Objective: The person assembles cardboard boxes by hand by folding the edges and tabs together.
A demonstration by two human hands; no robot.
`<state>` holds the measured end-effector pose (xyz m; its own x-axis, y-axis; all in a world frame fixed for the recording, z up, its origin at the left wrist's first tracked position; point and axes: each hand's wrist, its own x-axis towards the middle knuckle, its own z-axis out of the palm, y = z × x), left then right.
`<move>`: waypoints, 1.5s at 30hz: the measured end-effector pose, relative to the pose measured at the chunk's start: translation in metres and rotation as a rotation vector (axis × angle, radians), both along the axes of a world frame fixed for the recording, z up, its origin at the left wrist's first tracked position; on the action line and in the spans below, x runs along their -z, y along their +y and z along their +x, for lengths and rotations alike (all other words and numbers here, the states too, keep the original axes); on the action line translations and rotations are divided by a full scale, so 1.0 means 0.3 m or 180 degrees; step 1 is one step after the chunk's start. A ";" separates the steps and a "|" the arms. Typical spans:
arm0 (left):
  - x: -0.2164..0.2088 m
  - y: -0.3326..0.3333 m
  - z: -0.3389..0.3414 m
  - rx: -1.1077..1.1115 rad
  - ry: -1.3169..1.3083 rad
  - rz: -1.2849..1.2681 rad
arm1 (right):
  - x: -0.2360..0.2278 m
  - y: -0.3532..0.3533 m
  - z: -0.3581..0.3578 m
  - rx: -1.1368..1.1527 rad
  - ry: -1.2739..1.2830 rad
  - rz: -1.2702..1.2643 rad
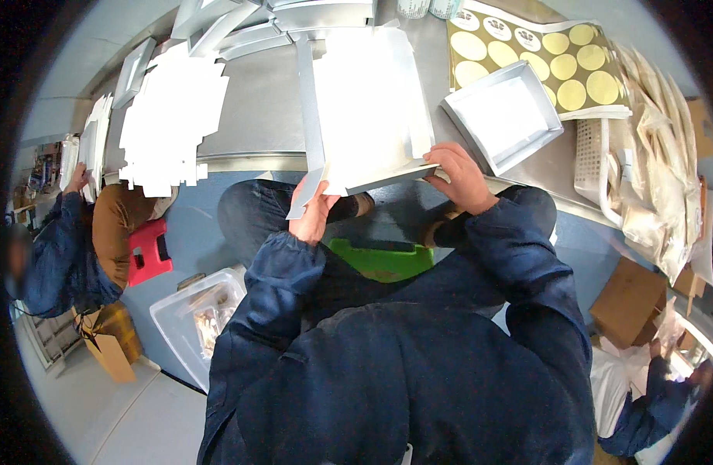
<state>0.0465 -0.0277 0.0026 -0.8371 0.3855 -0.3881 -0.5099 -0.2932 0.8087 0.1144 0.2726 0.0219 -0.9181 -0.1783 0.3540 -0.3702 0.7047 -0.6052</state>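
A seated person in a dark blue jacket leans over a metal desk, both hands on a partly folded card box, white inside and grey outside. The box lies just beyond and between the two hands, mostly on the desk, its near end jutting past the edge above the person's lap.

The left grip is closed on the near left corner, pinching the card where a long grey side strip ends. The right grip pinches the right end of the raised near panel between thumb and fingers.

Beyond the left grip and further left lies a pile of flat white card blanks with stepped edges. Just beyond the right grip, to its right, is an open grey box, set at an angle beside a sheet of round pale yellow labels. Further right are a white basket and clear plastic bags.

Below and between the grips, a green stool shows. Far left of the left grip, a co-worker sits near a red stool.
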 end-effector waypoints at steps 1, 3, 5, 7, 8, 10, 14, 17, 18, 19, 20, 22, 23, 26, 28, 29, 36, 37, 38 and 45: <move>-0.003 -0.006 0.001 0.0004 0.0002 -0.0013 | 0.005 -0.004 0.002 0.0004 0.0002 -0.0013; -0.070 0.010 0.000 0.0150 0.0387 -0.1034 | 0.000 -0.023 0.002 -0.0199 0.0210 0.0097; -0.050 0.031 0.003 -0.0120 0.1072 -0.1517 | -0.010 -0.054 0.009 -0.0241 0.0289 0.0119; -0.124 0.090 0.017 -0.0255 0.1985 -0.2355 | 0.001 -0.062 0.023 -0.0181 0.0364 0.0250; -0.131 0.084 0.020 -0.0273 0.1997 -0.2362 | 0.007 -0.063 0.024 -0.0193 0.0382 0.0247; -0.141 0.072 0.022 -0.0044 0.2467 -0.2736 | 0.015 -0.058 0.026 -0.0060 0.0248 -0.0007; -0.184 -0.017 0.023 0.0698 0.3154 -0.2303 | 0.008 -0.055 0.032 0.0063 0.0203 -0.0134; -0.217 -0.041 -0.007 0.0959 0.3373 -0.2430 | -0.024 -0.060 0.025 0.0338 0.0212 -0.0476; -0.225 -0.045 -0.029 0.1072 0.3652 -0.2598 | -0.036 -0.063 0.026 0.0282 0.0229 -0.0468; -0.231 -0.037 -0.047 0.1032 0.3920 -0.2880 | -0.049 -0.067 0.029 0.0381 0.0147 -0.0542; -0.230 -0.024 -0.065 0.0997 0.3891 -0.2862 | -0.064 -0.060 0.033 0.0481 0.0067 -0.0592; -0.237 -0.017 -0.112 0.0914 0.4535 -0.3078 | -0.081 -0.053 0.040 0.0463 0.0056 -0.0602; -0.252 0.010 -0.130 0.0810 0.4711 -0.2919 | -0.090 -0.035 0.054 0.0529 -0.0038 -0.0640; -0.282 0.007 -0.187 0.1231 0.4986 -0.2392 | -0.122 -0.017 0.087 0.0411 -0.0100 -0.0758; -0.347 0.030 -0.206 0.1133 0.5037 -0.2172 | -0.189 -0.006 0.120 0.0591 -0.0249 -0.0468; -0.370 0.041 -0.214 0.1364 0.5120 -0.1869 | -0.213 0.010 0.143 0.0694 -0.0352 -0.0629; -0.542 0.128 -0.184 0.1650 0.3957 -0.0263 | -0.421 0.109 0.227 0.0911 -0.0422 -0.2689; -0.557 0.148 -0.177 0.1504 0.3610 -0.0104 | -0.447 0.117 0.228 0.0901 -0.0331 -0.2633; -0.575 0.177 -0.166 0.1389 0.3261 0.0073 | -0.474 0.113 0.229 0.0777 -0.0236 -0.2768; -0.739 0.225 0.035 0.0117 0.2764 0.0127 | -0.611 0.035 0.337 0.0724 0.0072 -0.3736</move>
